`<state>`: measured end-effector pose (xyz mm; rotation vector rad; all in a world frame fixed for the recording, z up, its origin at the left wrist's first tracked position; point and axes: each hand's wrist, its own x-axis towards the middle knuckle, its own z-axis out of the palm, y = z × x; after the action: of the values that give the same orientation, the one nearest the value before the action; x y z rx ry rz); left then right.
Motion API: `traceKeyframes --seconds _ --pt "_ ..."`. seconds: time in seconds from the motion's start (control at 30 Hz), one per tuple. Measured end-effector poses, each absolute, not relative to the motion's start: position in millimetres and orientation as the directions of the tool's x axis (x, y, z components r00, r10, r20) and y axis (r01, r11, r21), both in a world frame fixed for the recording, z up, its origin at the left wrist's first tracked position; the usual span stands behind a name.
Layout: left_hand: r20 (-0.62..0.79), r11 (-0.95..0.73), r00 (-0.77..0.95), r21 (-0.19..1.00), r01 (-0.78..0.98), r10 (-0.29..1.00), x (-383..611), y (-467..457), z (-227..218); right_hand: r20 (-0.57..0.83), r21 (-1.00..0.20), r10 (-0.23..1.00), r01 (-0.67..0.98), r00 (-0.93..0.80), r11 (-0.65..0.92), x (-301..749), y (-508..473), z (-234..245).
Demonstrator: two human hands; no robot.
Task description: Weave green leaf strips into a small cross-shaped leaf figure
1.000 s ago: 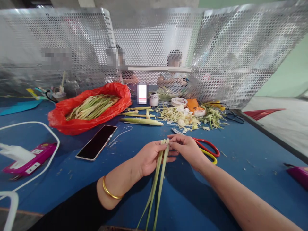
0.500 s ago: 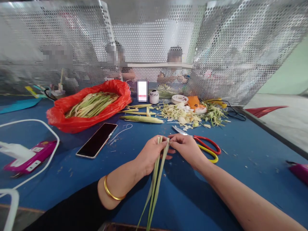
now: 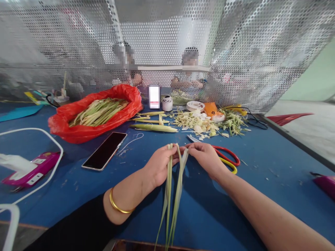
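Long pale green leaf strips [image 3: 170,195] hang down from both hands over the blue table [image 3: 204,209]. My left hand [image 3: 158,165], with a gold bangle on its wrist, pinches one strip near its top end. My right hand [image 3: 205,157] pinches the top of the other strip and holds it a little to the right, so the two tops stand apart. Red and yellow scissors [image 3: 227,158] lie just behind my right hand.
A red plastic bag [image 3: 86,130] full of green strips sits at the back left. A black phone [image 3: 104,150] lies beside it. Leaf scraps [image 3: 206,123], stalks [image 3: 154,128], a magenta device [image 3: 31,170] with white cable, and a perforated metal screen [image 3: 248,55] surround the table; people sit behind it.
The strips' top ends were bunched together; now my right hand has drawn one strip to the right, splitting the bundle. The view has tilted slightly.
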<state>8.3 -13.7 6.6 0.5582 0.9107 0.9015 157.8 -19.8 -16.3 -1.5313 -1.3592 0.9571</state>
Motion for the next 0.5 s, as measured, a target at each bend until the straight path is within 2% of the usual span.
traceKeyframes --seconds 0.13,0.27,0.37,0.5 --pt "-0.361 0.437 0.247 0.741 -0.509 0.899 6.1 -13.1 10.8 0.028 -0.932 0.986 0.361 0.167 -0.035 163.8 -15.9 -12.8" --pt "-0.219 0.401 0.357 0.7 -0.591 0.908 -0.7 -13.1 18.4 0.03 -0.919 0.98 0.39 0.196 -0.05 168.6 -12.3 -13.0" --pt "-0.15 0.487 0.501 0.576 -0.656 0.852 -10.3 -11.2 28.8 0.037 -0.911 0.977 0.41 0.212 -0.054 171.7 -10.2 -14.8" --pt "-0.094 0.594 0.608 0.371 -0.714 0.788 -25.7 -5.6 41.3 0.078 -0.905 0.965 0.423 0.252 -0.037 177.4 -8.0 -15.0"
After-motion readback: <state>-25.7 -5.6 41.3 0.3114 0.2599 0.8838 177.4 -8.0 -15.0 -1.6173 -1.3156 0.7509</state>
